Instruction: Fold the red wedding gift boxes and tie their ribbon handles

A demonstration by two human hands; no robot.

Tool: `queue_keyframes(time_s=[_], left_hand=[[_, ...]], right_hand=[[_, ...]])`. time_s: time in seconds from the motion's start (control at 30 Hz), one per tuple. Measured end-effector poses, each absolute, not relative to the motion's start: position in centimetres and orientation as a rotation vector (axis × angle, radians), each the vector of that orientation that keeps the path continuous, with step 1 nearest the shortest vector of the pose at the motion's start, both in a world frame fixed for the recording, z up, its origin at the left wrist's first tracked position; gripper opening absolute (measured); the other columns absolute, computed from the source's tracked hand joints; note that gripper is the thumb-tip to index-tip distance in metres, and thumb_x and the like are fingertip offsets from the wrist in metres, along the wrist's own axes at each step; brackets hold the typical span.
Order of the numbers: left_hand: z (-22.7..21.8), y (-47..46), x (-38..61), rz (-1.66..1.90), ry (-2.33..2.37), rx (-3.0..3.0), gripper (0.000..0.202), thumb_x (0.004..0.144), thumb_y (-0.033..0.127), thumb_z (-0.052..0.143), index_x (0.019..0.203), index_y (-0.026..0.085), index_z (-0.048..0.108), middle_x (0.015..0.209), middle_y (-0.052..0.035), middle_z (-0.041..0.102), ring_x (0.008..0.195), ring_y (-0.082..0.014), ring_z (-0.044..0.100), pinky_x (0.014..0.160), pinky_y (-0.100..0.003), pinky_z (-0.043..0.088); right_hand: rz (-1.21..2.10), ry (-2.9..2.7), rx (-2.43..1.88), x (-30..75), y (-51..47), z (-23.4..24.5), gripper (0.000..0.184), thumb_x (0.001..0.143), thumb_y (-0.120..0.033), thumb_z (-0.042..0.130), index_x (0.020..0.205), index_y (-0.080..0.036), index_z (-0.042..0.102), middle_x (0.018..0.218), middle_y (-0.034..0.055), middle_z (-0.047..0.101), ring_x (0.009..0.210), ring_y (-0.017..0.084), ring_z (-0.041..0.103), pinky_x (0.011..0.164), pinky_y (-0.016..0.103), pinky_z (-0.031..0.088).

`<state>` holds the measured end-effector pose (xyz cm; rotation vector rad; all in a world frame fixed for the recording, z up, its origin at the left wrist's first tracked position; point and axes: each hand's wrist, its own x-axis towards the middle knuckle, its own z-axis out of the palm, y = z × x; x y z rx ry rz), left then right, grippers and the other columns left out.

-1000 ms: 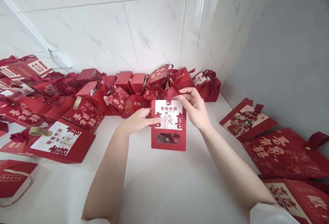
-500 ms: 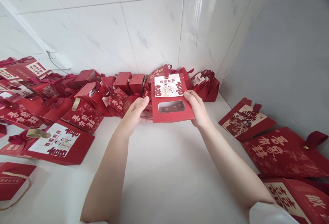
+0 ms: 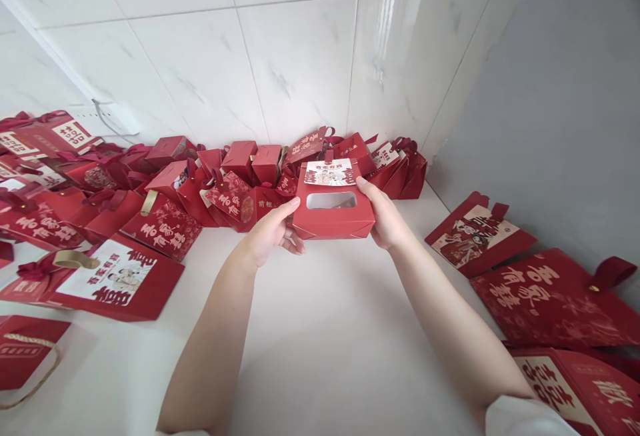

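A red paper gift box with a cut-out window and a white label showing a cartoon couple is at the centre, tilted back so its bottom shows. My right hand grips its right side, thumb on the front edge. At the left side is my left hand, its thumb against the box's edge and its fingers curled by the lower corner. Beyond the box, close to its top, stand more red gift boxes along the wall.
Many red gift boxes with ribbons crowd the left, among them one with a couple label. Flat red boxes lie on the right beside a grey panel. A tiled wall rises behind the white tabletop.
The held gift box has tipped backward, and its bottom face has come into view. My left hand's fingers now show below its left corner.
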<state>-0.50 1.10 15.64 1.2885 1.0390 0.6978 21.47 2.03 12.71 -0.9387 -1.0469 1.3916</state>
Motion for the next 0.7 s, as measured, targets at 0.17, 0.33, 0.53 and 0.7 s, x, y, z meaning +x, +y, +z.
queue_keyframes(time_s=[0.17, 0.33, 0.53, 0.7], left_hand=[[15.4, 1.3, -0.4, 0.756, 1.03, 1.229, 0.05, 0.082, 0.062, 0.053, 0.106, 0.02, 0.067, 0.089, -0.0057, 0.068, 0.055, -0.0137, 0.057, 0.054, -0.031, 0.056], [14.9, 1.6, -0.2, 0.873, 1.144, 1.269, 0.044, 0.081, 0.06, 0.052, 0.084, 0.017, 0.064, 0.068, -0.0018, 0.06, 0.048, -0.0117, 0.051, 0.049, -0.027, 0.052], [14.6, 1.8, 0.2, 1.211, 1.314, 1.516, 0.037, 0.082, 0.055, 0.056, 0.077, 0.018, 0.058, 0.065, 0.0025, 0.053, 0.045, -0.0075, 0.046, 0.047, -0.022, 0.048], [15.7, 0.9, -0.3, 1.169, 1.25, 1.714, 0.034, 0.086, 0.052, 0.056, 0.095, 0.021, 0.065, 0.076, -0.0004, 0.061, 0.053, -0.008, 0.051, 0.049, -0.019, 0.046]], right_hand=[[1.469, -1.055, -0.94, 21.7, 1.9, 12.8, 0.058, 0.082, -0.064, 0.057, 0.121, -0.022, 0.059, 0.115, 0.0093, 0.067, 0.1, 0.027, 0.066, 0.072, 0.034, 0.057], [1.435, -1.148, -1.019, 21.7, 1.5, 13.1, 0.062, 0.084, -0.066, 0.051, 0.129, -0.023, 0.054, 0.122, 0.0093, 0.065, 0.105, 0.028, 0.065, 0.073, 0.036, 0.057], [1.226, -1.21, -1.082, 21.7, 1.5, 13.0, 0.057, 0.087, -0.053, 0.059, 0.137, -0.031, 0.044, 0.141, 0.0032, 0.051, 0.124, 0.024, 0.054, 0.093, 0.04, 0.055], [1.606, -1.072, -0.826, 21.9, 1.7, 13.3, 0.039, 0.091, -0.042, 0.055, 0.126, -0.025, 0.053, 0.128, 0.007, 0.061, 0.105, 0.024, 0.065, 0.068, 0.036, 0.064]])
